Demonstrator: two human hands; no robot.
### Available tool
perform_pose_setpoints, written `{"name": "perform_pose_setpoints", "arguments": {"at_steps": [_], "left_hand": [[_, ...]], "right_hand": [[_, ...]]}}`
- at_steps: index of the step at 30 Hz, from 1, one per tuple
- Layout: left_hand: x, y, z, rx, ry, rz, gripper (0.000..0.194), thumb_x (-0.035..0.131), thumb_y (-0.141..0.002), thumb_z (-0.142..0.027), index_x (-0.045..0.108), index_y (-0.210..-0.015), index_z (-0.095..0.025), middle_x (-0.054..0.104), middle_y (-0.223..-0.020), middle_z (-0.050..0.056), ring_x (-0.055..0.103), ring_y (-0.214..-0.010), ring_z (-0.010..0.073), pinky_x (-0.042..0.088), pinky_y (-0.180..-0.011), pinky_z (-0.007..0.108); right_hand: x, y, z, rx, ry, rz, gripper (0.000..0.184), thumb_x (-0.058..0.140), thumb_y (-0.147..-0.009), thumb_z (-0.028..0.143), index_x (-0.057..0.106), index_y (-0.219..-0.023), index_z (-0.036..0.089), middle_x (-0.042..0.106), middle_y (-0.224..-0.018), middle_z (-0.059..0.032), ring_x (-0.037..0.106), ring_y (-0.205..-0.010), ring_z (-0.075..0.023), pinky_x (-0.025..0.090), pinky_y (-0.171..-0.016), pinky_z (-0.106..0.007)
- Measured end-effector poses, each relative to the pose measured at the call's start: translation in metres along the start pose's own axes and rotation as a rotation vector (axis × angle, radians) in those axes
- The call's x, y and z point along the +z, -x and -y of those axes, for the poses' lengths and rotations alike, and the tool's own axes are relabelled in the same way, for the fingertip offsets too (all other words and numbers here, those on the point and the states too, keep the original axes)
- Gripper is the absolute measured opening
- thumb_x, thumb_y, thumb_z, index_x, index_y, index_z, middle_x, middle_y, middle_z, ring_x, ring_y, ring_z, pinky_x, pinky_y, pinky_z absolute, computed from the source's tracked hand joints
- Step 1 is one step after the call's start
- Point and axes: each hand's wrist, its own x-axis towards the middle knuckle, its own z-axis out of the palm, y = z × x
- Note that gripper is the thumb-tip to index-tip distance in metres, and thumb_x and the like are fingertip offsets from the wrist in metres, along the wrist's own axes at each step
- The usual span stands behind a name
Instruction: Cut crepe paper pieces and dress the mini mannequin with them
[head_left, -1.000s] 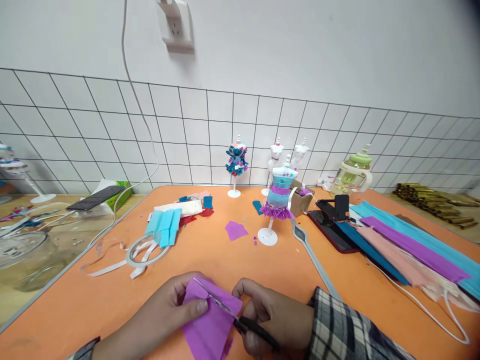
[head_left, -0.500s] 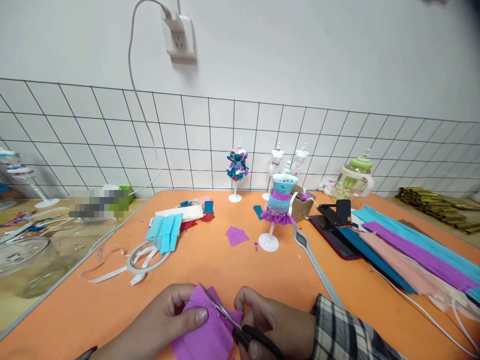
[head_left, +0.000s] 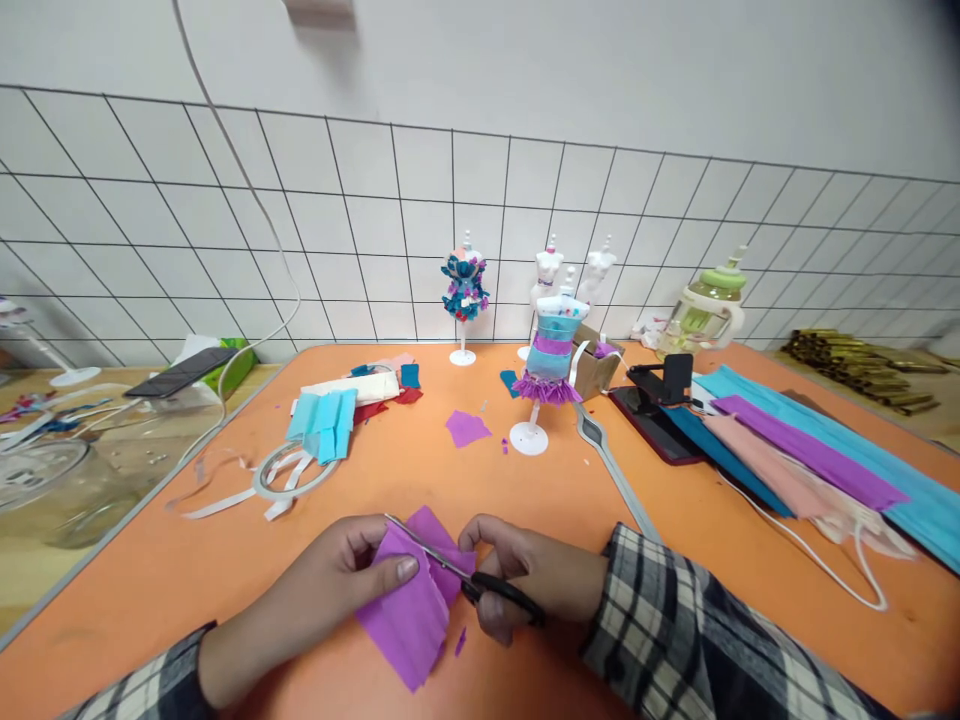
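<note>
Head view: hands low in the middle, above a smooth orange tabletop [head_left: 322, 685].
Left hand [head_left: 341, 572]: pinching between thumb and fingers the left edge of a purple sheet of soft, crinkled paper [head_left: 409, 625].
Purple sheet: between the hands, slanting down toward the wearer, its right corner close by the other hand.
Black-handled metal scissors [head_left: 484, 585]: long axis runs from lower right to upper left across the sheet; tips near the left fingers, handles farther off.
Right hand [head_left: 525, 568]: closed around the handles; whether a fingertip also touches the sheet, I cannot tell.
Tabletop, left to right: white tape ring [head_left: 260, 482] under pleated turquoise paper [head_left: 322, 422], flat purple offcut [head_left: 468, 429], white mannequin in a turquoise-and-purple dress [head_left: 553, 343], fanned coloured paper strips [head_left: 814, 455].
Room: transparent round jar [head_left: 90, 505] at left, white grid-tiled wall [head_left: 360, 225] behind, green-lidded bottle [head_left: 701, 312] at right.
</note>
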Motion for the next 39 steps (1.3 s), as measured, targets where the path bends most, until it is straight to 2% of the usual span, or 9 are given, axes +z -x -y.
{"name": "perform_pose_setpoints", "arguments": {"at_steps": [8, 13, 19, 25, 28, 30, 32, 34, 39], "left_hand": [[0.000, -0.001, 0.004, 0.029, 0.071, -0.016, 0.039, 0.076, -0.075, -0.054, 0.073, -0.081, -0.016, 0.072, -0.075, 0.003, 0.061, -0.067, 0.0165, 0.046, -0.061, 0.024], [0.001, 0.001, 0.003, 0.029, 0.028, 0.035, 0.039, 0.075, -0.076, -0.054, 0.073, -0.077, -0.016, 0.070, -0.070, 0.002, 0.057, -0.062, 0.0144, 0.045, -0.059, 0.023], [0.000, 0.000, 0.007, 0.025, 0.059, 0.016, 0.045, 0.075, -0.074, -0.059, 0.073, -0.081, -0.015, 0.070, -0.073, 0.002, 0.058, -0.064, 0.0148, 0.043, -0.059, 0.023], [0.003, -0.003, 0.015, 0.074, 0.036, 0.047, 0.042, 0.074, -0.076, -0.057, 0.073, -0.077, -0.015, 0.067, -0.068, 0.000, 0.054, -0.062, 0.0135, 0.041, -0.058, 0.023], [0.005, -0.003, 0.016, 0.081, 0.077, 0.110, 0.041, 0.072, -0.079, -0.056, 0.075, -0.083, -0.015, 0.070, -0.075, 0.002, 0.057, -0.067, 0.0150, 0.043, -0.062, 0.024], [0.005, -0.002, 0.015, 0.077, 0.114, 0.149, 0.044, 0.071, -0.079, -0.057, 0.076, -0.087, -0.015, 0.072, -0.078, 0.003, 0.061, -0.070, 0.0172, 0.045, -0.065, 0.026], [0.006, -0.001, 0.013, 0.068, 0.128, 0.166, 0.045, 0.070, -0.079, -0.058, 0.076, -0.091, -0.014, 0.074, -0.083, 0.005, 0.064, -0.075, 0.0201, 0.047, -0.068, 0.028], [0.006, -0.001, 0.011, 0.074, 0.107, 0.156, 0.043, 0.071, -0.080, -0.057, 0.076, -0.091, -0.015, 0.074, -0.084, 0.005, 0.064, -0.076, 0.0206, 0.048, -0.069, 0.028], [0.004, -0.002, 0.009, 0.105, 0.043, 0.092, 0.036, 0.071, -0.081, -0.052, 0.074, -0.081, -0.016, 0.070, -0.075, 0.001, 0.059, -0.068, 0.0150, 0.045, -0.063, 0.023]], "right_hand": [[0.004, 0.001, 0.003, 0.032, 0.023, -0.092, 0.071, 0.085, -0.059, 0.057, 0.040, -0.102, 0.022, 0.060, -0.061, 0.0099, 0.043, -0.042, -0.0052, 0.030, -0.046, -0.018], [0.005, 0.001, 0.004, 0.036, 0.030, -0.046, 0.071, 0.084, -0.060, 0.059, 0.042, -0.102, 0.021, 0.059, -0.060, 0.0096, 0.045, -0.046, -0.0056, 0.035, -0.047, -0.018], [0.006, 0.001, 0.001, 0.075, 0.033, -0.138, 0.073, 0.087, -0.060, 0.048, 0.041, -0.110, 0.022, 0.062, -0.062, 0.0093, 0.046, -0.040, -0.0059, 0.031, -0.041, -0.015], [0.000, -0.001, -0.009, -0.001, -0.009, -0.014, 0.074, 0.086, -0.064, 0.051, 0.042, -0.116, 0.021, 0.063, -0.065, 0.0067, 0.052, -0.046, -0.0065, 0.034, -0.044, -0.015], [0.000, 0.001, -0.005, -0.048, -0.014, 0.043, 0.072, 0.082, -0.070, 0.057, 0.041, -0.116, 0.020, 0.063, -0.068, 0.0061, 0.046, -0.044, -0.0032, 0.031, -0.043, -0.014], [0.000, 0.002, -0.001, -0.042, -0.031, 0.067, 0.074, 0.079, -0.072, 0.059, 0.038, -0.121, 0.021, 0.063, -0.070, 0.0068, 0.040, -0.040, -0.0014, 0.029, -0.040, -0.014], [0.000, 0.004, 0.000, -0.011, -0.052, 0.083, 0.080, 0.078, -0.073, 0.059, 0.035, -0.130, 0.023, 0.064, -0.073, 0.0065, 0.041, -0.039, -0.0016, 0.026, -0.039, -0.014], [0.000, 0.003, -0.002, 0.008, -0.069, 0.092, 0.086, 0.079, -0.072, 0.060, 0.033, -0.136, 0.025, 0.064, -0.074, 0.0052, 0.045, -0.043, -0.0029, 0.026, -0.041, -0.014], [-0.001, -0.001, -0.010, -0.018, -0.044, 0.037, 0.093, 0.086, -0.066, 0.053, 0.034, -0.136, 0.021, 0.061, -0.065, 0.0069, 0.047, -0.047, -0.0047, 0.036, -0.050, -0.017]]}}
